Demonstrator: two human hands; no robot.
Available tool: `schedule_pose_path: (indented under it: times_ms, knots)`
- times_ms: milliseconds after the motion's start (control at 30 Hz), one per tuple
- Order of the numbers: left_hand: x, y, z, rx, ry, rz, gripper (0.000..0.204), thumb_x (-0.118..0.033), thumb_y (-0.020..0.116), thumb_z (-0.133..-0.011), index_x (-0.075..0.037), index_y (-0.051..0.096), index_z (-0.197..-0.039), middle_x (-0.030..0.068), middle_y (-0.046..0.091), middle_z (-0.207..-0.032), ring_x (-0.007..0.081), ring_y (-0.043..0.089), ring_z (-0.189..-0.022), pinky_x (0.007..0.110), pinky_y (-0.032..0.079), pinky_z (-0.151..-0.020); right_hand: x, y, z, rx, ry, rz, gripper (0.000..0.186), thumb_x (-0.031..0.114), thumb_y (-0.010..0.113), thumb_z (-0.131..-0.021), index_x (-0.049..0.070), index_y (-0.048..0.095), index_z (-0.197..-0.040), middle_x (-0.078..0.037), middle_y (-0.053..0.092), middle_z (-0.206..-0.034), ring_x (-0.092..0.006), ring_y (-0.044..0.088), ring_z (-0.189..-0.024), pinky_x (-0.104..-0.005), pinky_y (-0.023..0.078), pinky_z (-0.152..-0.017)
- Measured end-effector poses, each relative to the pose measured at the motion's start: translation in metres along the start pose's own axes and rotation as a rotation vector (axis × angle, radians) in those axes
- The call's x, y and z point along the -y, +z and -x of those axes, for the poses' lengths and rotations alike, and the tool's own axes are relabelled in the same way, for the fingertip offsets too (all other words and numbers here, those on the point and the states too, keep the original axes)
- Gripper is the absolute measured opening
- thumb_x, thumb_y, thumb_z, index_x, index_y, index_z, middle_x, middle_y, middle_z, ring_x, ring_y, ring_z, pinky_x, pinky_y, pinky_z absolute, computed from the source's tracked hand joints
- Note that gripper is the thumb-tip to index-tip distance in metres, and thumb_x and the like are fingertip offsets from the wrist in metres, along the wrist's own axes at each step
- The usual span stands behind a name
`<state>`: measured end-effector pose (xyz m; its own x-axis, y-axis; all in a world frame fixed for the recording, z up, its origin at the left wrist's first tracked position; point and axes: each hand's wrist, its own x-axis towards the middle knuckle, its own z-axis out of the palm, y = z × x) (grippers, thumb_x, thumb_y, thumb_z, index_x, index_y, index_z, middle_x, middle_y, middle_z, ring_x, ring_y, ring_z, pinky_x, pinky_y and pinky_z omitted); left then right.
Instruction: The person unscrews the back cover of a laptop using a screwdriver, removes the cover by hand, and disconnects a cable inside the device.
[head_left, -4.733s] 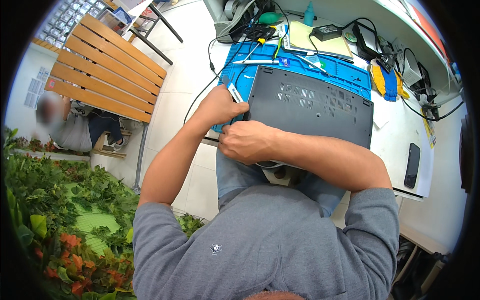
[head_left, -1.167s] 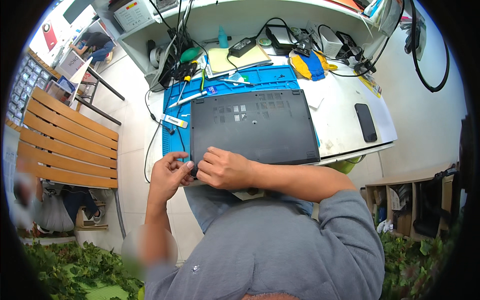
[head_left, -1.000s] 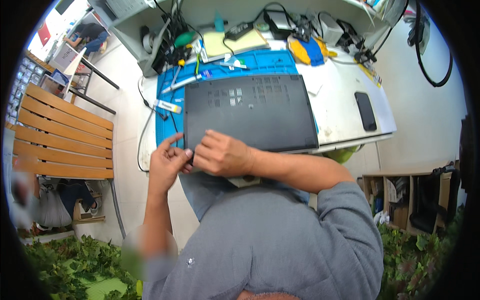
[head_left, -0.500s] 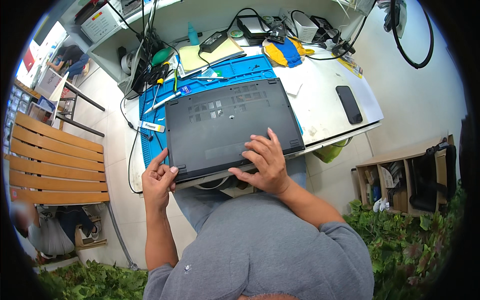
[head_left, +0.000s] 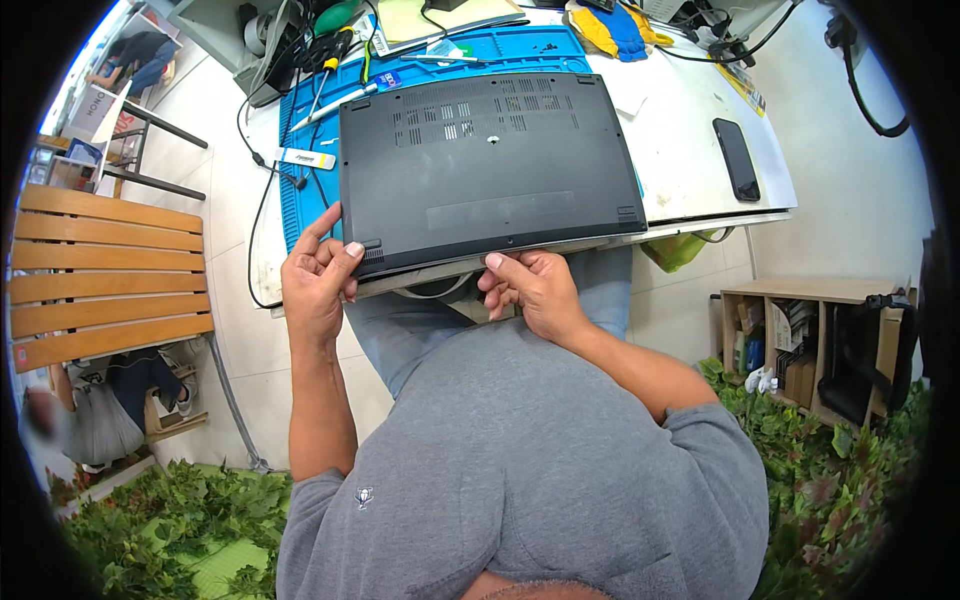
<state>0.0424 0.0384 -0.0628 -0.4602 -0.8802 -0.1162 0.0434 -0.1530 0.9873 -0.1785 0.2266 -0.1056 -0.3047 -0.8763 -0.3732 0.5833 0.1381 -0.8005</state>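
Observation:
A black laptop (head_left: 470, 190) lies bottom side up at the front of the desk, vents toward the far side. A small hole or bright spot shows near the middle of its vent area. My left hand (head_left: 318, 275) grips the near left corner, thumb on the edge and index finger along the left side. At the front edge, right of centre, my right hand (head_left: 540, 295) is closed, its thumb tip against the laptop's rim. The other fingers curl below the edge, and their tips are partly hidden.
Under the laptop is a blue work mat (head_left: 300, 215). Left of it lie a white and yellow packet (head_left: 305, 158), cables and a pen-like tool (head_left: 335, 107). A black phone (head_left: 736, 160) rests at the right; a yellow and blue cloth (head_left: 615, 32) is at the back.
My right hand has come down from over the laptop's bottom, fingers spread, to its front edge and closed. The left hand keeps its corner. The whole view has shifted, with the desk higher in it.

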Motion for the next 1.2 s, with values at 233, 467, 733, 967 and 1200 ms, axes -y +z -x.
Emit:
schedule_pose_path:
  times_ms: [233,467,733,967,1200]
  knots:
    - [0.004,-0.001,0.0,-0.003,-0.008,-0.023,0.066,-0.002,0.08,-0.095,0.013,0.053,-0.153,-0.0012,0.061,-0.077,0.0035,0.053,-0.056,0.02,0.038,-0.047,-0.001,0.014,-0.001,-0.094,0.022,-0.082,0.026,0.021,0.073,-0.107,-0.005,0.07,-0.102,-0.015,0.073,-0.087,-0.0208,0.075,-0.069,-0.0375,0.067,-0.061]
    - [0.006,-0.003,0.0,-0.002,0.016,-0.032,0.066,0.0,0.078,-0.095,0.013,0.053,-0.155,-0.0013,0.061,-0.078,0.0031,0.053,-0.057,0.019,0.035,-0.047,-0.006,0.016,-0.002,-0.216,-0.049,-0.079,0.022,0.016,0.072,-0.103,0.002,0.063,-0.089,-0.006,0.059,-0.07,-0.0145,0.056,-0.052,-0.0416,0.063,-0.053]
    - [-0.005,-0.005,0.002,0.044,0.079,-0.006,0.065,0.0,0.076,-0.097,0.011,0.051,-0.156,-0.0035,0.056,-0.077,0.0004,0.046,-0.057,0.017,0.033,-0.048,0.008,-0.005,0.007,-0.567,-0.242,-0.182,0.027,0.009,0.073,-0.095,0.004,0.047,-0.101,-0.002,0.05,-0.072,-0.0111,0.045,-0.048,-0.0379,0.055,-0.045]
    - [-0.024,0.005,-0.002,0.082,0.072,0.14,0.071,0.001,0.072,-0.096,0.015,0.041,-0.158,-0.0011,0.059,-0.074,0.0017,0.049,-0.053,0.017,0.037,-0.044,0.038,-0.051,0.021,-0.847,-0.41,-0.232,0.046,0.007,0.075,-0.089,0.005,0.044,-0.124,-0.003,0.053,-0.079,-0.0102,0.044,-0.055,-0.0322,0.042,-0.044]
    - [-0.074,0.022,-0.007,0.161,0.081,0.445,0.089,0.003,0.064,-0.09,0.02,0.019,-0.165,0.0082,0.069,-0.091,0.0005,0.054,-0.054,0.013,0.045,-0.042,0.057,-0.083,0.025,-0.822,-0.449,-0.097,0.015,0.006,0.063,-0.1,0.003,0.067,-0.114,0.0,0.06,-0.08,-0.0064,0.047,-0.059,-0.0269,0.042,-0.045]
